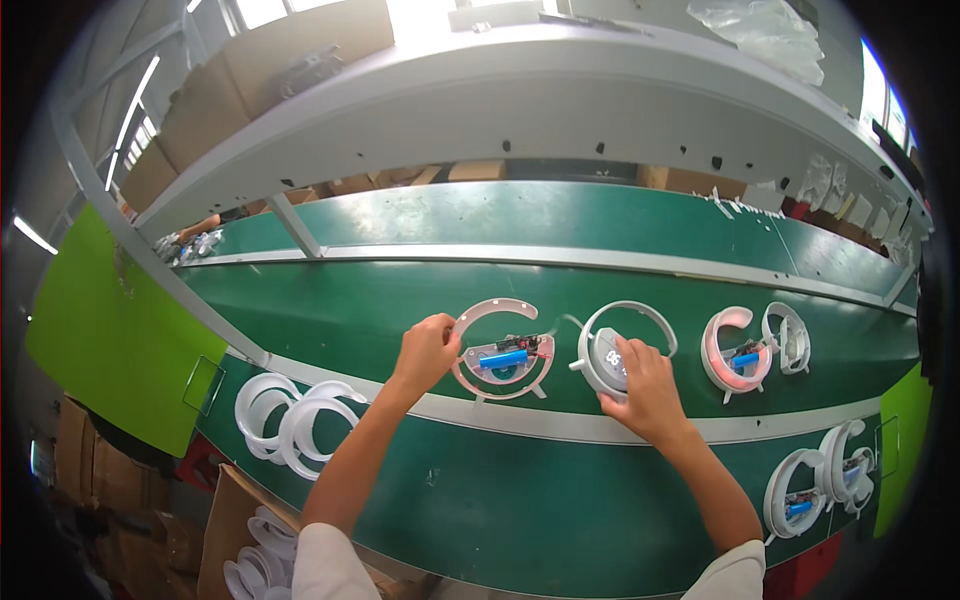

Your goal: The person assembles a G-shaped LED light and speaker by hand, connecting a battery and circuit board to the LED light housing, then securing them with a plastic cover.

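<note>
My left hand (428, 352) pinches the left edge of an open white C-shaped housing (463, 378) standing on the green belt. Inside its lower part sit a blue cylindrical battery (503, 359) and a small circuit board (517, 343). Just to the right, my right hand (645, 388) is closed around the lower body of a white ring-shaped clock half (598, 355). Its round grey face shows lit digits, partly covered by my fingers. A thin wire (566, 318) runs between the two halves.
Another opened pair, a pinkish-lit housing (712, 362) and a white ring part (796, 345), stands farther right. More battery-fitted housings (775, 492) are at the lower right. White rings (290, 435) lie at left, above a cardboard box (225, 520). A white shelf (560, 105) spans overhead.
</note>
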{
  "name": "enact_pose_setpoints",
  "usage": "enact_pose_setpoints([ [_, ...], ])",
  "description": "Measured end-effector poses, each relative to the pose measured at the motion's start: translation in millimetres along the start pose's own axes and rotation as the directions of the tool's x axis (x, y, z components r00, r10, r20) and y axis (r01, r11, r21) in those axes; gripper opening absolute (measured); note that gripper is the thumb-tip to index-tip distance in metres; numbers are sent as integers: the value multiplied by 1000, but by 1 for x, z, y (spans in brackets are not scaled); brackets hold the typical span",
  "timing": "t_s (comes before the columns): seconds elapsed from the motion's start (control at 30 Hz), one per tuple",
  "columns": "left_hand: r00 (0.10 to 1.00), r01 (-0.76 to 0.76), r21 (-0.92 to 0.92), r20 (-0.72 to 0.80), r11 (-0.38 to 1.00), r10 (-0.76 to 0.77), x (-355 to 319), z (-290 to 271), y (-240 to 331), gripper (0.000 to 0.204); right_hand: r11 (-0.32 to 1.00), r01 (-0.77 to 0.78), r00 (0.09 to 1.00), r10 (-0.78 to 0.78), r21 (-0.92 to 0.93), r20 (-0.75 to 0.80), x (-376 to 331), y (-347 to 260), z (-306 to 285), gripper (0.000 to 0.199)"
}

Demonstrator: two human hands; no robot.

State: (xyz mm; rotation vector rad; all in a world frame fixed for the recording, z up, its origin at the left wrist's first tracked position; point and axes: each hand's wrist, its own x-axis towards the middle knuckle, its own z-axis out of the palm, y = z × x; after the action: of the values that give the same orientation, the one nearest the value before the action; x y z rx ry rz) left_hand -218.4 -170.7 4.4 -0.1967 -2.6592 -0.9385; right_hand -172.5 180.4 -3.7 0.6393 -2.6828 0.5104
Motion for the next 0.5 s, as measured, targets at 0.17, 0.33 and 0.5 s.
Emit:
enact_pose_setpoints([
  [0.17, 906, 353, -292, 343, 889, -247, -101, -28, 62, 12, 992, 39, 982, -61, 123, 176, -86, -12, -73, 82],
  [0.33, 791, 535, -310, 511, 786, -336, -200, -11, 79, 15, 992, -52, 935, 8, 116, 355, -147, -14, -92, 79],
  [0.5, 724, 657, -308, 511, 688, -463, -234, 17, 86, 21, 994, -94, 887, 60, 52, 459, -171, -8, -76, 77],
])
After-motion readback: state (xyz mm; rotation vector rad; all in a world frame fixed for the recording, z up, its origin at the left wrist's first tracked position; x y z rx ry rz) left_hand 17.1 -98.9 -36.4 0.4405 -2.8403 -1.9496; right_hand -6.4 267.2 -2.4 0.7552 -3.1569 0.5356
